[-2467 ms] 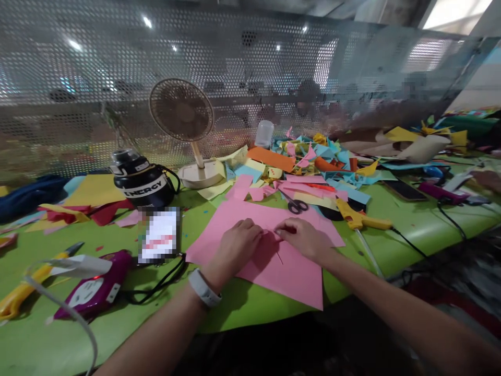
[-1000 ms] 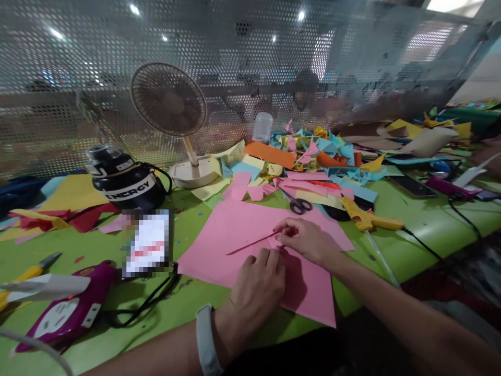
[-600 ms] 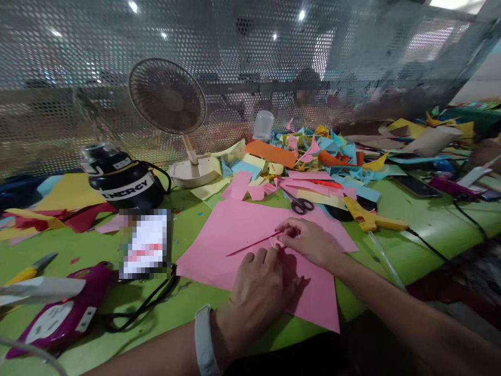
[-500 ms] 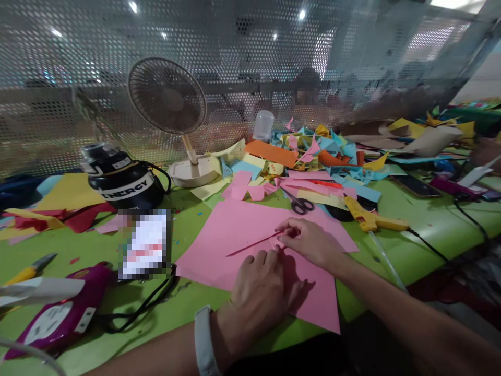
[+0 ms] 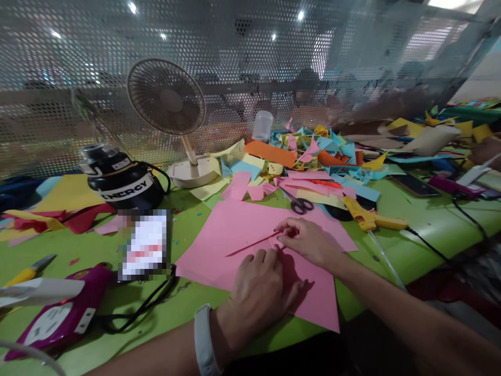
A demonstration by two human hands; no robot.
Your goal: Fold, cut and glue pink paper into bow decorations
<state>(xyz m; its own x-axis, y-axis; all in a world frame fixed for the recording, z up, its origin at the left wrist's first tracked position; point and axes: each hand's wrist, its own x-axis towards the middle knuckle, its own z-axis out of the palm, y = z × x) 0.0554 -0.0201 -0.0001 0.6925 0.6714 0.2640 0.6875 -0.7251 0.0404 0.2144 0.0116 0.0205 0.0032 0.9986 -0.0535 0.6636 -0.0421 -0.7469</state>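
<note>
A large pink paper sheet [image 5: 219,235] lies on the green table under both hands. A thin, dark pink edge of folded or cut paper [image 5: 250,244] slants across it, up to the right fingertips. My right hand [image 5: 307,243] pinches the upper end of this piece between thumb and fingers. My left hand [image 5: 258,282], with a pale wristband [image 5: 205,339], rests palm down beside it, fingers curled onto the pink paper and thumb off to the right. Its fingertips are partly hidden. Dark-handled scissors [image 5: 301,205] lie at the sheet's far edge.
A yellow glue gun [image 5: 371,216] with a cord lies right, a purple device [image 5: 66,308] at near left. Behind are a black bottle [image 5: 125,177], a small fan [image 5: 168,96], paper scraps [image 5: 270,152], a clear cup [image 5: 262,125] and a phone [image 5: 415,185].
Almost nothing differs. Both hands keep their places on the pink paper, and the view has shifted very slightly.
</note>
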